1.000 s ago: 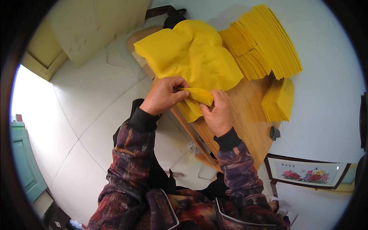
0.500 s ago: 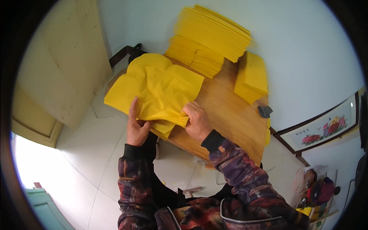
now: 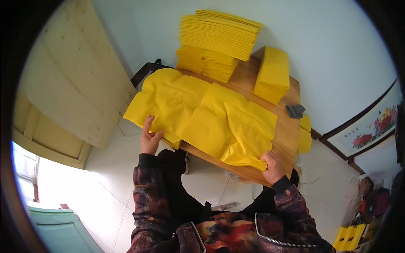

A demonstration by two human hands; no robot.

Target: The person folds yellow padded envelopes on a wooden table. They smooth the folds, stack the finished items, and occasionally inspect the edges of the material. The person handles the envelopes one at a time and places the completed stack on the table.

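A long yellow cloth-like sheet (image 3: 198, 111) lies wrinkled across the wooden table, running from its left end toward its near right corner. My right hand (image 3: 274, 167) is closed on the sheet's near right corner, bunching it and raising creases. At the near left edge, my left hand (image 3: 151, 137) has its fingers apart and its fingertips against the sheet. More yellow material (image 3: 172, 140) shows beneath the edge beside that hand.
At the back of the wooden table (image 3: 289, 145) stand a tall pile of folded yellow sheets (image 3: 219, 36) and a smaller yellow stack (image 3: 272, 78). A dark grey cloth bundle (image 3: 295, 111) sits at the right edge. A framed flower picture (image 3: 371, 124) leans by the wall.
My right hand has moved right and nearer, drawing the bunched sheet out lengthwise across the table. My left hand has stayed at the near left edge.
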